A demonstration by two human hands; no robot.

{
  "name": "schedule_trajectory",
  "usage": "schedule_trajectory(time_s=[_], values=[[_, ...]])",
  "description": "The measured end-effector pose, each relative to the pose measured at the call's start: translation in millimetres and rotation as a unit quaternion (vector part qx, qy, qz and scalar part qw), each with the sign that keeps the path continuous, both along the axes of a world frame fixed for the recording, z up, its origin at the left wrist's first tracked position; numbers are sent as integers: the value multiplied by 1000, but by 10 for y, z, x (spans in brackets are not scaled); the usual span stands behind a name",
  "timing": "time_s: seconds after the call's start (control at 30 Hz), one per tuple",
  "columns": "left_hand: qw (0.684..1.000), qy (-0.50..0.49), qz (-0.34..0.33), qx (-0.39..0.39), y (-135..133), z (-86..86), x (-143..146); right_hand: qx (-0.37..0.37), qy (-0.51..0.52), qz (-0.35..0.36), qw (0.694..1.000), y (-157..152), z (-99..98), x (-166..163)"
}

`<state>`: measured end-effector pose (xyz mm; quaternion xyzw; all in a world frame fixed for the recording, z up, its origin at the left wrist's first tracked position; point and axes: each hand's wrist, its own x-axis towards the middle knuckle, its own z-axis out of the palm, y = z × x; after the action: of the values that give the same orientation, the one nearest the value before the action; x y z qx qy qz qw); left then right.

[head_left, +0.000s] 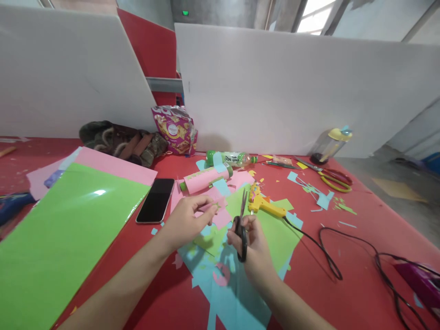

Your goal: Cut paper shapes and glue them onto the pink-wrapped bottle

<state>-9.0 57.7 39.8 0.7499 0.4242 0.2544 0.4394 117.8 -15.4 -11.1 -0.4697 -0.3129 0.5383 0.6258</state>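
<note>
My left hand (188,219) pinches a small piece of paper (217,204), pink and green, between thumb and fingertips. In my right hand (253,243) is a pair of black-handled scissors (243,224), blades pointing up and away from me. Both hands hover over cut sheets of blue paper (237,293) and green paper (282,243). A pink paper ring scrap (222,274) lies below them. Just beyond my right hand rests a yellow hot glue gun (270,206). A tube wrapped in pink paper (206,178) lies past my left hand.
A black phone (155,200) and a stack of green sheets (75,220) lie left. At the back are a snack bag (175,130), a green bottle (232,159) and a fur-trimmed item (125,143). Larger scissors (326,176), a clear bottle (332,145) and a black cord (323,252) are right.
</note>
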Motion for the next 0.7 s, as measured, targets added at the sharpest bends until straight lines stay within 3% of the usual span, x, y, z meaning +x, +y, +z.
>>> schedule_trajectory(time_s=[0.27,0.53,0.7], values=[[997,-69,38,-14,-13,121,-83,21,-37,127,991,-31,36,16],[999,-31,0,-15,-26,164,-129,53,-48,231,970,-46,196,69],[1000,-22,11,-17,-35,192,-138,47,-43,277,959,-30,276,82]])
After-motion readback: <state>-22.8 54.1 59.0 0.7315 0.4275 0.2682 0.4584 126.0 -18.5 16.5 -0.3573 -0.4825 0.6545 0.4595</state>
